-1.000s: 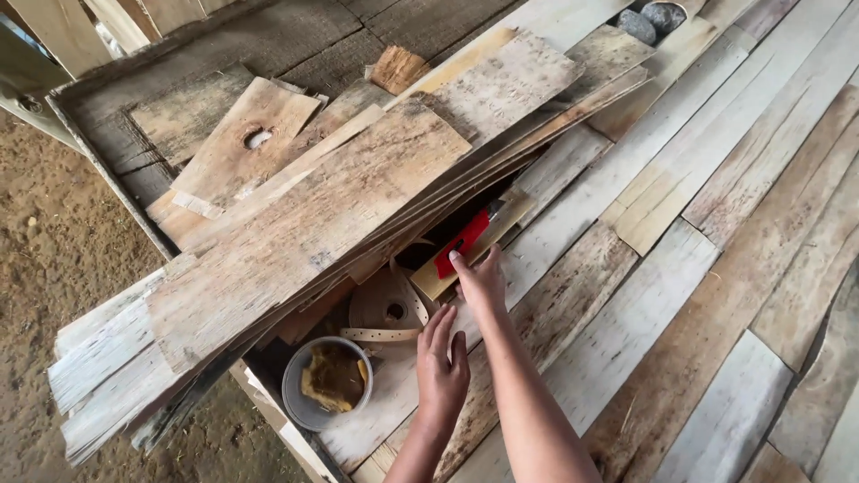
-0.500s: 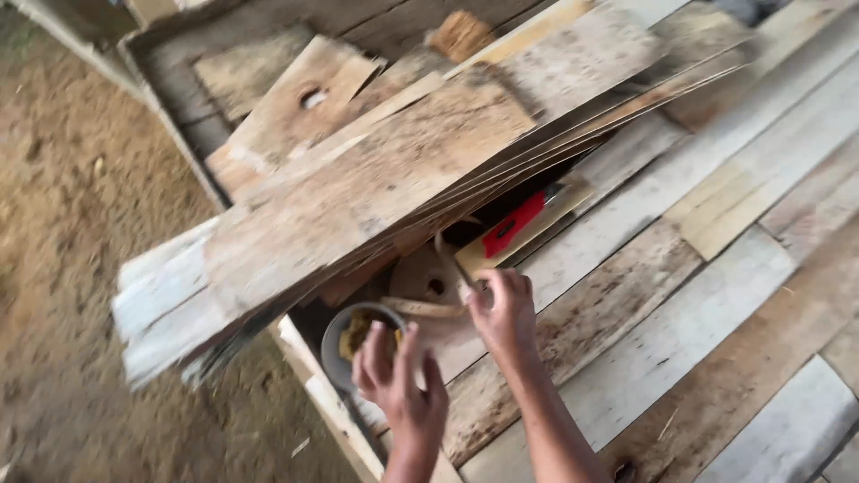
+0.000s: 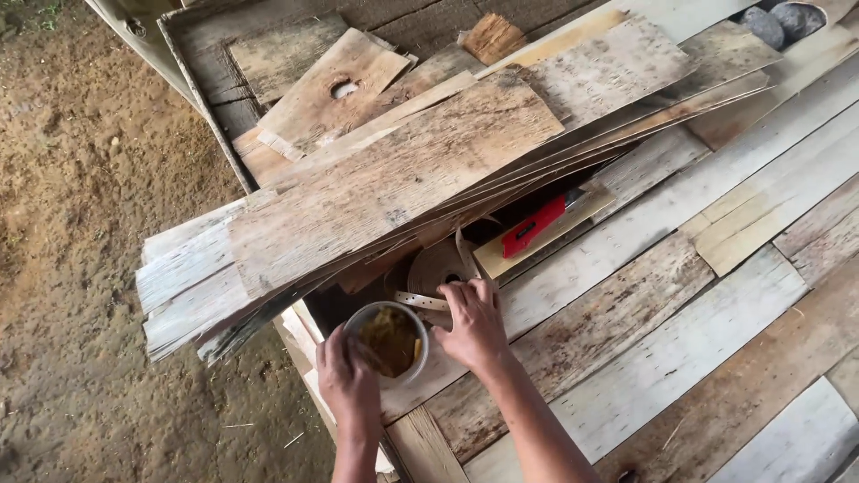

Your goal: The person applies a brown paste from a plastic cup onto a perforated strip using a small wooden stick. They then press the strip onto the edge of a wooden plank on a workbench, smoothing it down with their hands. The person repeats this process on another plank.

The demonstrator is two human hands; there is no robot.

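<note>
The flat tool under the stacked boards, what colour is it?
Red flat tool, seen in the head view.

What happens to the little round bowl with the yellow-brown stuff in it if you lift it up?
The bowl looks small and shallow, so the left hand could probably lift it alone. Its filling looks lumpy and thick, so it likely would not slosh, though a strong tilt might spill some. It sits near the edge of the planks, so a push could tip it off.

Weathered plank stack [image 3: 385, 188], red tool [image 3: 533, 226], grey stones [image 3: 780, 21], dirt ground [image 3: 80, 224]
</note>
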